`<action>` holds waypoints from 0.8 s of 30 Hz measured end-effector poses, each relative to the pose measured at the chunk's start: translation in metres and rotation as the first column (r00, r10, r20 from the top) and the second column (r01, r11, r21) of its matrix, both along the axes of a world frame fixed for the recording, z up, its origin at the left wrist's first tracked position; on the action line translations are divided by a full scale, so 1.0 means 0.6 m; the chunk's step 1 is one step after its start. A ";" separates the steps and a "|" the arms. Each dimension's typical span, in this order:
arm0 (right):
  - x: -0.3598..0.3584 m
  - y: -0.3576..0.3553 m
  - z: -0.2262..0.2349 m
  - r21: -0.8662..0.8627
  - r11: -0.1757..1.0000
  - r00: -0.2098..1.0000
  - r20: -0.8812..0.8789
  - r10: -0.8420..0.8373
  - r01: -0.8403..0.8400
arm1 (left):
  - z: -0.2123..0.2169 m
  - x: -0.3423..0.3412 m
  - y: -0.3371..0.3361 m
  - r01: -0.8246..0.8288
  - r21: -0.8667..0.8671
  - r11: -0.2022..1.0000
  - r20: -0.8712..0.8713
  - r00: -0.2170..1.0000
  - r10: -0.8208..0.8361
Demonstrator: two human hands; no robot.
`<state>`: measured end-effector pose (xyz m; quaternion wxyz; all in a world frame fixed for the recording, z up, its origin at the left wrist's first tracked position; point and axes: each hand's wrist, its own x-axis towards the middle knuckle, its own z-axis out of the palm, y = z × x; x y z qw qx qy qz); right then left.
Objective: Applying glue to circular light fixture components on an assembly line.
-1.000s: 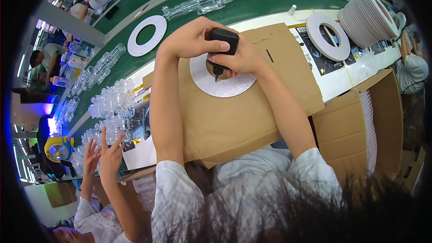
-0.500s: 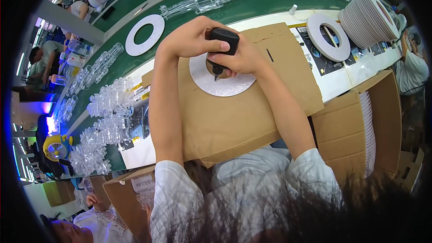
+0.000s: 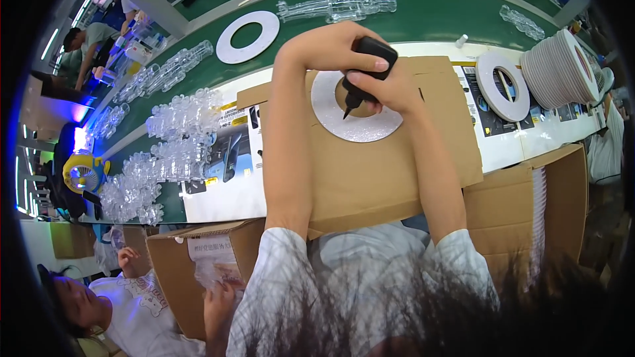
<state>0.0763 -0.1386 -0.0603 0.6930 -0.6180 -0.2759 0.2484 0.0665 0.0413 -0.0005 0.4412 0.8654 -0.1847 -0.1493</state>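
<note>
A grey glittery ring [image 3: 331, 119] lies flat on a brown cardboard sheet [image 3: 377, 172] in front of me. Both hands hold a black hand tool [image 3: 368, 66] upright over the ring's centre hole, its thin tip pointing down at the inner edge. My left hand [image 3: 331, 46] wraps over the top of the tool. My right hand [image 3: 390, 89] grips its lower body beside the tip.
White rings lie on the green belt [image 3: 248, 36] and on the white table [image 3: 503, 84], beside a tilted stack of discs [image 3: 562, 66]. Clear plastic parts [image 3: 165, 152] pile up at left. Open cardboard boxes [image 3: 529, 198] stand at right and lower left, where another person [image 3: 132, 304] sits.
The person at lower left lowered their raised hands and now leans back by the cardboard box. My hands and the tool stay over the ring.
</note>
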 end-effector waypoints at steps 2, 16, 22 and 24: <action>-0.010 0.000 0.019 -0.075 0.997 1.000 -0.022 0.008 -0.010 | -0.005 -0.002 0.009 0.022 -0.036 0.999 0.010 1.000 -0.022; -0.059 -0.010 -0.031 0.027 0.994 0.994 0.029 -0.105 0.104 | -0.018 0.007 -0.013 0.223 0.111 0.969 -0.063 0.974 -0.217; -0.064 0.000 -0.033 0.005 0.994 0.994 0.032 -0.106 0.106 | -0.011 0.000 -0.005 0.237 0.144 0.961 -0.038 0.971 -0.234; -0.065 0.002 -0.034 0.011 0.995 0.994 0.045 -0.103 0.102 | -0.007 -0.002 -0.003 0.234 0.151 0.960 -0.045 0.972 -0.230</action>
